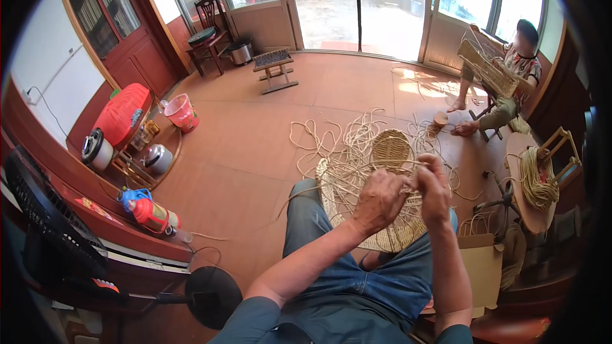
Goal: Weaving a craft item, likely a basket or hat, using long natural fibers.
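A woven straw piece (395,239) with a pale braided rim rests across my knees, and many loose straw cords (357,175) spread over it. Over its middle, my left hand (380,200) is closed, its fingers pressed together on a straw cord. Just to the right and slightly higher, my right hand (435,188) pinches straw cord between thumb and fingers. Both sets of fingertips nearly meet, and they partly hide the cord between them. An upright rounded woven panel (391,148) stands at the far side of the piece. Long cord ends trail past it onto the floor.
A person (519,67) sits at the far right, holding another woven piece (488,70). Near my right are a cord coil (539,178) on a board and a cardboard box (478,267). A black fan (51,216), red thermos (153,215) and red bucket (182,113) stand left; a low stool (274,67) ahead.
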The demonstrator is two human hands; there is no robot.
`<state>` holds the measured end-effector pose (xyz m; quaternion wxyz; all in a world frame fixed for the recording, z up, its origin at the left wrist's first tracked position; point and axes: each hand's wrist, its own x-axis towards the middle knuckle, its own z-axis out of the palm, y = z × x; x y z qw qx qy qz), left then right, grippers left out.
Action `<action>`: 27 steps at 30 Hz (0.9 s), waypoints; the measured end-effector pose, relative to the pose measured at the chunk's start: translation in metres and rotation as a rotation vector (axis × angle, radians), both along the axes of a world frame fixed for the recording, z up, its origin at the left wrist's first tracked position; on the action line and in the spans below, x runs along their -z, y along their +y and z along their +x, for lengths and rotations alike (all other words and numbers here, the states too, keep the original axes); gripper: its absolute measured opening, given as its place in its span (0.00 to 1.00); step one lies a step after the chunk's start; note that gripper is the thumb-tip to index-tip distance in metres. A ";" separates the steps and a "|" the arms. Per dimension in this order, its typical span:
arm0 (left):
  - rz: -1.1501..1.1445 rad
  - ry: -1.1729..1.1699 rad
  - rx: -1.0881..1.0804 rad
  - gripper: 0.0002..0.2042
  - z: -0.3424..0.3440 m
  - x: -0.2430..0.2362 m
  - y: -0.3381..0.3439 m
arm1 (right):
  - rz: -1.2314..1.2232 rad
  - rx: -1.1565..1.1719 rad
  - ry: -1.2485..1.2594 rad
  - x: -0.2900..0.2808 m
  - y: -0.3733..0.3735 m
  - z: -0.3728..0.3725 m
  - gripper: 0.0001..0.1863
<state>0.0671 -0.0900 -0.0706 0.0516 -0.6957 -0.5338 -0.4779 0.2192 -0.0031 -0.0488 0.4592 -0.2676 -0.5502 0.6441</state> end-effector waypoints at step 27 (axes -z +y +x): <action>-0.352 0.617 -0.323 0.06 -0.277 0.010 -0.222 | 0.920 0.479 -0.905 0.001 0.038 0.104 0.11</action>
